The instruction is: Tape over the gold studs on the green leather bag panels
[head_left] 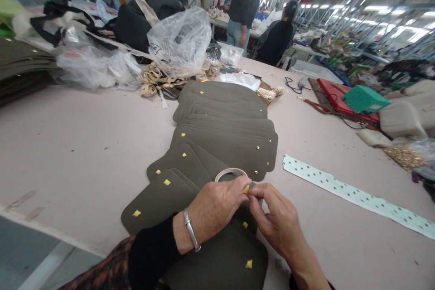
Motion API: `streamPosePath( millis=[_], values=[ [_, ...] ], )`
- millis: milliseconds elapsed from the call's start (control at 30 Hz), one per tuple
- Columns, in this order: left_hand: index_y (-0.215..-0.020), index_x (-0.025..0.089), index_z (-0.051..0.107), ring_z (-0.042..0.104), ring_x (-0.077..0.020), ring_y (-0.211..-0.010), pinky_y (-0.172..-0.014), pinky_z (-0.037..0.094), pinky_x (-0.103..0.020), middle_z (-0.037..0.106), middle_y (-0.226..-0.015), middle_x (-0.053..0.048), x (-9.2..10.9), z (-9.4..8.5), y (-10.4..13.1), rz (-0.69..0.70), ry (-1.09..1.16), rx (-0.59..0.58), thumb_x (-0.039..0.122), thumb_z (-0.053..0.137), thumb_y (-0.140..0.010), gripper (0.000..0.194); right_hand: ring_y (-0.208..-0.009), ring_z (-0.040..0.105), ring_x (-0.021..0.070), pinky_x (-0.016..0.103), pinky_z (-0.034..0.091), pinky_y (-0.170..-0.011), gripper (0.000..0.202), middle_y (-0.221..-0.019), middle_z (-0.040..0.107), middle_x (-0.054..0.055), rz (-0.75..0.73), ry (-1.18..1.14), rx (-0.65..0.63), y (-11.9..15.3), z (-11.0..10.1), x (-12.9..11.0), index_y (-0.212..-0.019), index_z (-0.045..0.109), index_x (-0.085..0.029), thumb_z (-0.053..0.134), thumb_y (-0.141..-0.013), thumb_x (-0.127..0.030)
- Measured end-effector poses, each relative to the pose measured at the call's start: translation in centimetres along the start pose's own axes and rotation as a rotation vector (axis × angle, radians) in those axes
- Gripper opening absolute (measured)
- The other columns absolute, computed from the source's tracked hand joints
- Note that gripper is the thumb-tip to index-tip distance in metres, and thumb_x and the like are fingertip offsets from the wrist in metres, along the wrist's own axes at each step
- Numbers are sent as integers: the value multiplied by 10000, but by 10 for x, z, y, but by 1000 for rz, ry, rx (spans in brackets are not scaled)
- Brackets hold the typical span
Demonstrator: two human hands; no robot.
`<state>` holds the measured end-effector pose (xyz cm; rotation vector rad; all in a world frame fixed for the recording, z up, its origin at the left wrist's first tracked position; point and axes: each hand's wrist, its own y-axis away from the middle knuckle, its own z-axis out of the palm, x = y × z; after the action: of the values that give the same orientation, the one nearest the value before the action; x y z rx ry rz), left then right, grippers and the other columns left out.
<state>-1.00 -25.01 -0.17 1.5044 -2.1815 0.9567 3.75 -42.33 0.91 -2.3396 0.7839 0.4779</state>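
My left hand (217, 206) is closed around a roll of yellow tape (232, 171), whose ring shows above the knuckles. Close against it, my right hand (277, 215) pinches at the tape's end, the fingertips of both hands nearly touching. Under and beyond the hands lie overlapping olive-green panels (210, 145) with rounded corners, fanned out in a row. Small yellow tape pieces (166, 182) stick to several panels along the left side, and small gold-coloured metal studs (257, 147) show along the right edge. Another olive panel (217, 253) lies beneath my wrists, partly hidden by my left forearm.
A pale strip with dark dots (356, 194) lies to the right. Clear plastic bags (183, 41) and tan straps (152, 79) are heaped at the back. A green box (366, 99) rests on a red board (335, 95). Two people (244, 0) are in the background.
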Motion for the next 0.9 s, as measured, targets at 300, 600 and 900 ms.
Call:
streamPosePath(
  millis=[300,600,900],
  values=[
    [-978,189,484,636,-157,-785,-673,513,-251,632,-859,-2,2,-3,-5,-47,-125,-133,168,422,-955,70,-787,608,169,303,517,-708,141,-840,623,61,-79,117,15,1,8,5,-939,547,-182,475,-880,-76],
    [-927,185,507,607,-164,-765,-676,505,-267,609,-837,-5,6,-9,-11,-62,-134,-179,162,438,-939,74,-683,601,139,258,488,-620,138,-760,623,24,-49,83,63,2,5,4,-892,565,-193,480,-867,-88],
    [-841,166,515,578,-173,-711,-669,508,-292,592,-791,-36,10,-4,-19,10,-183,-92,131,396,-920,147,-531,573,107,217,458,-525,110,-625,617,-24,288,12,137,-1,8,-4,-751,606,-205,531,-827,-178]
  ],
)
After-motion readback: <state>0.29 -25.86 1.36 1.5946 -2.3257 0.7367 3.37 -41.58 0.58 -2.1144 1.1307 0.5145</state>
